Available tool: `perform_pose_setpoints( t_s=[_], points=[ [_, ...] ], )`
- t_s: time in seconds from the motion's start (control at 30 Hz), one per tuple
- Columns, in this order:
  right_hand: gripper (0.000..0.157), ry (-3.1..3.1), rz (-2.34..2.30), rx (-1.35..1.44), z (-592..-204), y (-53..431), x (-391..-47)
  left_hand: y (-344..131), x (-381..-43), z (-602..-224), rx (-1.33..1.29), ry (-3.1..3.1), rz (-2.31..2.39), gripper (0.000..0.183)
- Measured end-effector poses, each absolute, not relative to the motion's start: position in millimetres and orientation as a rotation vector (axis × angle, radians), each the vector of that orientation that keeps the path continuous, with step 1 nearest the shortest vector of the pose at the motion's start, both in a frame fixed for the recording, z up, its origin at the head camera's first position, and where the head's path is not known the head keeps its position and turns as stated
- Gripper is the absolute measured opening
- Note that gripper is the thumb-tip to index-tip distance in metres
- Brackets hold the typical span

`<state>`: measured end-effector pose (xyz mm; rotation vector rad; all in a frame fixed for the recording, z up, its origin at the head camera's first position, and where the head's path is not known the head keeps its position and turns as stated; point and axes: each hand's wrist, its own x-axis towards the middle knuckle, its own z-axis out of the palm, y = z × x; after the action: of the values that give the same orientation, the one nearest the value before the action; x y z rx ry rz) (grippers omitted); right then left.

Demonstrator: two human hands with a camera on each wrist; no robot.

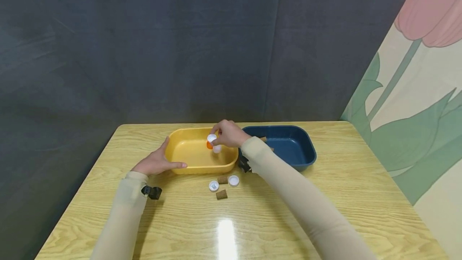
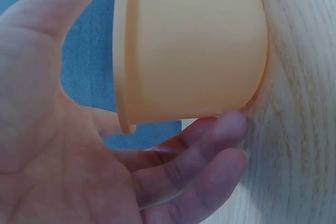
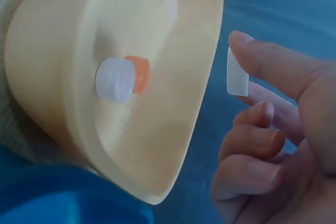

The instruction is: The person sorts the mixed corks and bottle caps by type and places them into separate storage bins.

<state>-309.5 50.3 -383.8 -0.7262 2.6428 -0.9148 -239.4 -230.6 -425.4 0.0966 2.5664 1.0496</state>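
Note:
Over the right part of a yellow basin [image 1: 191, 169], my right hand [image 1: 231, 133] pinches a white bottle cap [image 3: 238, 74] between thumb and index finger; its other fingers are curled. Below it inside the basin lie another white cap [image 3: 115, 80] and an orange cap [image 3: 138, 73], side by side. At the basin's left end is my left hand [image 1: 157, 163], its thumb stretched along the front rim and its fingers along the left side. In the left wrist view the left fingertips [image 2: 231, 127] touch the basin's outer wall, with the fingers only slightly bent.
Beside the yellow basin on its right stands a dark blue basin [image 1: 306, 147] with cork pieces [image 1: 263, 139] in it, partly hidden by my right arm. In front lie two white caps [image 1: 234, 180] and two corks [image 1: 221, 194]. A dark curtain [image 1: 202, 51] hangs behind the table.

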Motion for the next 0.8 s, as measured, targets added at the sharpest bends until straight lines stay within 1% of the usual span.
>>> perform_pose_setpoints(
  t_s=[0.23, 0.5, 0.8],
  points=[
    [0.035, 2.661, -0.837, -0.681, -390.4, 45.4, -317.1, -228.3, -237.8, -424.9, 0.096, 2.572, 1.049, 0.133],
    [0.033, 2.659, -0.800, -0.611, -397.0, 40.0, -320.0, -228.7, -238.5, -424.7, 0.102, 2.574, 1.035, 0.132],
    [0.032, 2.669, -0.776, -0.595, -402.4, 33.6, -323.0, -230.9, -239.6, -424.0, 0.111, 2.579, 1.019, 0.133]
  ],
)
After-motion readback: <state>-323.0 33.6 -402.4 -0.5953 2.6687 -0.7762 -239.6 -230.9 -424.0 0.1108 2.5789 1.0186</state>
